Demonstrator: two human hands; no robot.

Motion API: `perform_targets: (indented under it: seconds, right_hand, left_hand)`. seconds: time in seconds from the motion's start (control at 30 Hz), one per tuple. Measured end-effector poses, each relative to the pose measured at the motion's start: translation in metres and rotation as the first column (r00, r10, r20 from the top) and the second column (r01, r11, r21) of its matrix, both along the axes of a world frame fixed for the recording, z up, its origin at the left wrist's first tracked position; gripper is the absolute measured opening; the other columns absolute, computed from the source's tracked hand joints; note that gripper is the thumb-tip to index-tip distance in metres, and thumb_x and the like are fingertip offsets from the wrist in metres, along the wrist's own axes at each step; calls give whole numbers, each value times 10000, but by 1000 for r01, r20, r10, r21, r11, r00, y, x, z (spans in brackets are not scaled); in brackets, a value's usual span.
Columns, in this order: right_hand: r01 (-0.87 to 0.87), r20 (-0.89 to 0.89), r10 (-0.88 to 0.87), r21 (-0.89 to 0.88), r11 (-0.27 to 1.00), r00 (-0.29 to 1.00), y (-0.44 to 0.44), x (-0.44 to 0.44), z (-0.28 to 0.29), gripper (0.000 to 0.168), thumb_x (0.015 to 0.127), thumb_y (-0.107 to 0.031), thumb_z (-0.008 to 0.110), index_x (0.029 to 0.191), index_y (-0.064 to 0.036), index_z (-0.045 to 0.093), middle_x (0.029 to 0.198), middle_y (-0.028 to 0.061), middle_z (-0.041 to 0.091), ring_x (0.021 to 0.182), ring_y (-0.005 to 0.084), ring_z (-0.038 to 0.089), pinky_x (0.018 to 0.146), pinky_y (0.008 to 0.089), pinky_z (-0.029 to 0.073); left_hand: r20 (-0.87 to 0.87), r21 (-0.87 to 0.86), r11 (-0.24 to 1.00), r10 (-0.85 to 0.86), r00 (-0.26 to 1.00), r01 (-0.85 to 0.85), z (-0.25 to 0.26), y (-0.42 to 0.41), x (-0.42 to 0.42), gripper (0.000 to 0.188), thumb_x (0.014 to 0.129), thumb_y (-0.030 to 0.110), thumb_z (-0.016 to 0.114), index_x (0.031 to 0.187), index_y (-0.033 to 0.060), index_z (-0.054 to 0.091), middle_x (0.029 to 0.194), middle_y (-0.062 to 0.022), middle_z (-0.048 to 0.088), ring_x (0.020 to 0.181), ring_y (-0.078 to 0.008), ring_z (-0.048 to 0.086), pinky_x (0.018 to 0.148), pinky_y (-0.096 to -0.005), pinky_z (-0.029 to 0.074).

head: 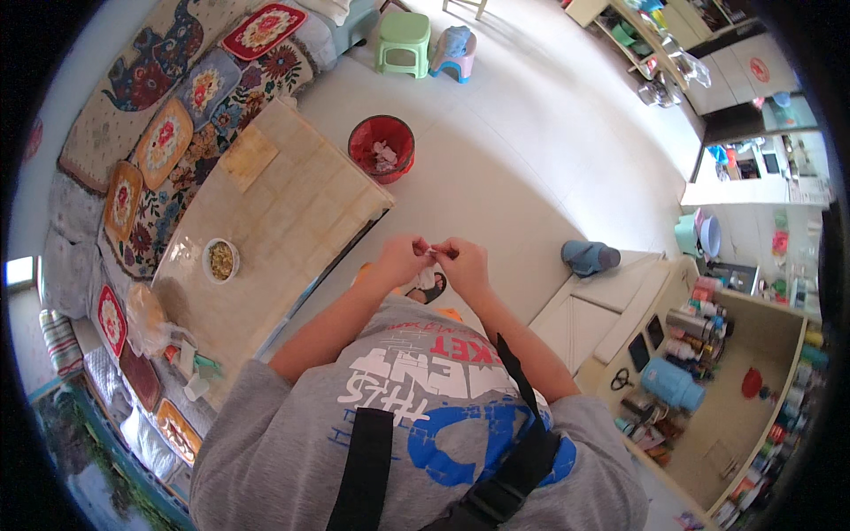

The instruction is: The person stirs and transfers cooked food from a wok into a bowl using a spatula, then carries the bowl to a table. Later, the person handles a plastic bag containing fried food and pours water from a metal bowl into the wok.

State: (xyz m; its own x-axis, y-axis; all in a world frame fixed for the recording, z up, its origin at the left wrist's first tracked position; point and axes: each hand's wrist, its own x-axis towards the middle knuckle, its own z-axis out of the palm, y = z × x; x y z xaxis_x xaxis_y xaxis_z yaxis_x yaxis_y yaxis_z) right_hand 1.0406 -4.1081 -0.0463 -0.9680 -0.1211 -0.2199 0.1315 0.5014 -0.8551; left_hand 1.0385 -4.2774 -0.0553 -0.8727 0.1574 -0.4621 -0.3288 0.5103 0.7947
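Note:
My left hand (405, 260) and my right hand (463, 262) meet in front of my chest, fingertips almost touching. Between them they pinch a small piece of thin white material (428, 271), perhaps tissue or plastic, which hangs down a little. Its exact shape is partly hidden by the fingers. Below it a foot in a dark sandal (435, 289) shows on the floor. To the left stands a marble-patterned table (285, 219) with a white bowl of food (221, 260). Beyond the table's far corner is a red bin (381, 147) with crumpled white scraps inside.
A sofa with patterned covers (219, 113) runs along the left. Green (404, 40) and pink-blue stools (455, 53) stand ahead. At right, a blue-grey flask (590, 257) is beside a cream cabinet (744, 391) crowded with bottles. Plastic bags (149, 325) lie at the table's near left end.

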Motion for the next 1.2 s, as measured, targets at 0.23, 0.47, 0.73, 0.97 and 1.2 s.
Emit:
perform_targets:
  seconds: [0.23, 0.47, 0.73, 0.97, 1.2]
  right_hand:
    - [-111, -134, 130, 137, 984, 983, 40, -161, -10, 331, 767, -140, 835, 1049, -46, 690, 1013, 135, 667, 759, 195, 691, 702, 302, 563]
    - [79, 109, -99, 173, 982, 989, 227, -287, -62, 490, 820, -189, 813, 1235, -20, 614, 1250, 150, 589, 902, 201, 677, 787, 318, 577]
    - [457, 313, -488, 171, 873, 815, 373, -404, -27, 251, 925, -257, 724, 908, -7, 717, 744, 61, 696, 687, 116, 628, 693, 279, 516]
    - [673, 668, -120, -740, 5, 735, 495, -541, 24, 673, 1026, -602, 400, 1386, -40, 492, 1247, 107, 600, 1097, 239, 587, 905, 435, 496]
    - [249, -191, -632, -804, 540, 751, 695, -679, 186, 455, 1052, -328, 486, 1382, -15, 486, 1365, 163, 559, 1356, 261, 476, 1062, 451, 421]
  left_hand:
    - [-63, 23, 967, 255, 965, -254, -61, -2, -138, 251, 848, 213, 771, 995, 18, 713, 859, -97, 728, 773, -186, 677, 717, -329, 538]
    - [-210, -753, 639, -6, 978, -157, -165, -18, -280, 507, 811, 310, 781, 1176, -19, 660, 1112, -212, 694, 1054, -344, 675, 915, -423, 537]
    - [153, -396, 688, -604, 782, 608, -88, 192, -519, 612, 843, 366, 757, 1290, -19, 593, 1409, -219, 530, 1239, -373, 565, 1029, -440, 476]
    - [-778, -238, 659, -570, 266, 714, 102, 482, -649, 633, 877, 328, 732, 1417, 88, 504, 1501, -185, 443, 1384, -375, 425, 1120, -498, 374]
    - [399, 24, 682, -677, 618, 731, -8, 664, -814, 775, 998, 638, 401, 1536, 82, 357, 1541, -193, 403, 1403, -332, 419, 1118, -504, 351]
